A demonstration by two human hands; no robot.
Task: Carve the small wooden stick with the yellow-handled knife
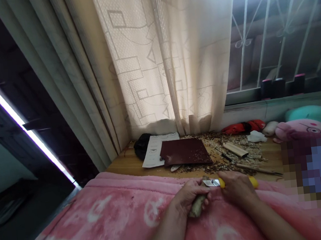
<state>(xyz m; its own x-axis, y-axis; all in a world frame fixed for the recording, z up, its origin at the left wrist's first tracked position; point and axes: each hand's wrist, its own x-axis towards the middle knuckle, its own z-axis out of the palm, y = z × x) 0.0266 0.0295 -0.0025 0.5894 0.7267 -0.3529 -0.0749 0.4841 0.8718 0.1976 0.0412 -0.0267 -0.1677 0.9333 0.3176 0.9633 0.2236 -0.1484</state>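
A short stick (197,207) is gripped by the left hand (189,194); a yellow-handled knife (213,183) is gripped by the right hand (238,188), blade at the stick's far end.

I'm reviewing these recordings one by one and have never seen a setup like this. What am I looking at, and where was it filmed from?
There is no robot here: these are a person's own bare hands. The single picture comes from a camera worn on the head, looking forward and down.

The left hand grips a rough, greenish-brown piece. The right hand holds a yellow-handled knife, its blade at the piece's upper end.

Both hands are above a pink blanket. Beyond it, a wooden surface bears printed paper, a dark red panel, scattered shavings and a pale wooden block. A patch at the right is pixelated, so I cannot tell what it hides.
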